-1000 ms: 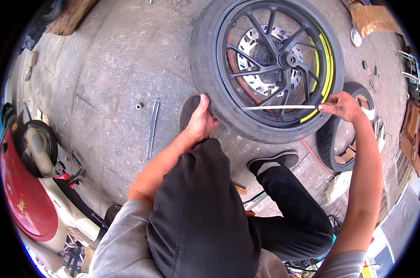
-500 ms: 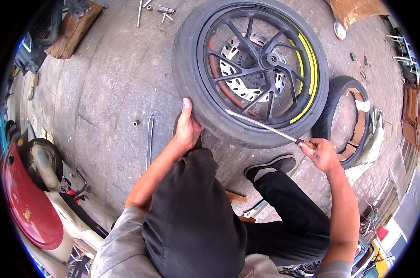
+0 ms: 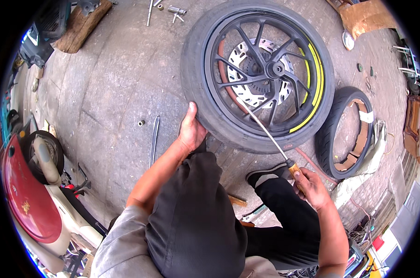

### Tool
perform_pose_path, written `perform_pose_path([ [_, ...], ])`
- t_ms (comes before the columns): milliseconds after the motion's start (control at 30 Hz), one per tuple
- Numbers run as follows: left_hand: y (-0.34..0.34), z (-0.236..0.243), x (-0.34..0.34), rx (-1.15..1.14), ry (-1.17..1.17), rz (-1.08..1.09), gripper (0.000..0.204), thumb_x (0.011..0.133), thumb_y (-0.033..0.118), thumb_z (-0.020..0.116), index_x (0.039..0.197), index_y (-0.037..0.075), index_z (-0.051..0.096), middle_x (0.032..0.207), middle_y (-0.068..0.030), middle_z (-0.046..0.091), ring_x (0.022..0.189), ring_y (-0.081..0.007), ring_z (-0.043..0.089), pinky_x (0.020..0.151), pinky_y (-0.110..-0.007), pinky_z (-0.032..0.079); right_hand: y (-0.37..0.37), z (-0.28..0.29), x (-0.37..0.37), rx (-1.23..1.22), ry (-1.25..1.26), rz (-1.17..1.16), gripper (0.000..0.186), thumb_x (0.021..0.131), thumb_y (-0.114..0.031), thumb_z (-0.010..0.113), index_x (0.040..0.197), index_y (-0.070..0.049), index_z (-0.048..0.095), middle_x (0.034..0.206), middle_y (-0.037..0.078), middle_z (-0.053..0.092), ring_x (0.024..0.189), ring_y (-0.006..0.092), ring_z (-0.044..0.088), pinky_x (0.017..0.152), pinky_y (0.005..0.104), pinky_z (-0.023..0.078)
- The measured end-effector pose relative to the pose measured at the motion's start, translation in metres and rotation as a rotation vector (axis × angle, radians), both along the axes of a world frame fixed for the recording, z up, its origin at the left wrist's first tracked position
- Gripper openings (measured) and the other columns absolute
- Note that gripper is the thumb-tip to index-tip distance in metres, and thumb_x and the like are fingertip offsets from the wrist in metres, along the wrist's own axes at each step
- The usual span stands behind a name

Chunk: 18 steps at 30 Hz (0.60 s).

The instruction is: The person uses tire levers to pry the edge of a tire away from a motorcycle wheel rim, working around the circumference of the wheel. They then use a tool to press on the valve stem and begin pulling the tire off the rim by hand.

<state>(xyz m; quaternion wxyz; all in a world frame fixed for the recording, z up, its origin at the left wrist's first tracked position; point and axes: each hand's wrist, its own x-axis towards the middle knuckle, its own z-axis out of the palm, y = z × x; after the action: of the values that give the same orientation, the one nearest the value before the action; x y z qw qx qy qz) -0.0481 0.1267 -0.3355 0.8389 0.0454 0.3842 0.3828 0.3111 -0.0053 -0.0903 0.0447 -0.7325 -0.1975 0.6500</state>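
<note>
A black motorcycle wheel (image 3: 275, 73) with its tyre (image 3: 197, 88) on lies tilted in front of me, a brake disc (image 3: 240, 58) showing behind the spokes. My left hand (image 3: 191, 131) holds the tyre's near left edge, thumb against the rubber; its other fingers are mostly hidden. In my right hand (image 3: 310, 186) is a long tyre lever (image 3: 268, 134) with a flat metal blade and a yellow-brown handle. The lever slants across the near sidewall and rim, its tip over the opening between the lower-left spokes. A reddish-brown inner band (image 3: 229, 92) shows inside the rim.
To the right, a second tyre (image 3: 323, 153) with cardboard inside leans on pale sheeting. A metal bar (image 3: 154, 141) and a small metal sleeve (image 3: 141, 123) lie left of my left hand. A wooden block (image 3: 82, 28) is far left; a red-and-white scooter (image 3: 31, 199) stands nearer.
My right hand has drawn down and nearer, making the tyre lever steeper. The lever's tip has shifted from the rim's near edge to farther over the rim opening. My left hand keeps its hold.
</note>
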Motion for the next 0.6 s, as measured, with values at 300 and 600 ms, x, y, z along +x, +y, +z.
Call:
perform_pose_path([
  [300,0.008,-0.014,-0.007,-0.110,-0.197,0.024,0.103,0.101,0.083,0.053,0.170,0.007,0.039,0.170,-0.0143,0.050,0.157,-0.0372,0.046,0.131,-0.059,0.032,-0.029,0.044,-0.114,0.676,-0.474,0.443,0.069,0.091,0.001,0.080,0.156,-0.016,0.065,0.094,0.013,0.065,0.075,0.0335,0.068,0.072,0.0408,0.059],
  [600,0.008,-0.011,0.002,-0.015,-0.102,0.096,0.098,0.106,0.080,0.046,0.171,0.007,0.036,0.173,-0.0128,0.047,0.158,-0.0360,0.045,0.131,-0.058,0.034,0.009,0.068,-0.124,0.630,-0.564,0.666,0.066,0.088,-0.007,0.083,0.151,-0.019,0.069,0.089,0.012,0.069,0.070,0.0351,0.071,0.066,0.0457,0.060],
])
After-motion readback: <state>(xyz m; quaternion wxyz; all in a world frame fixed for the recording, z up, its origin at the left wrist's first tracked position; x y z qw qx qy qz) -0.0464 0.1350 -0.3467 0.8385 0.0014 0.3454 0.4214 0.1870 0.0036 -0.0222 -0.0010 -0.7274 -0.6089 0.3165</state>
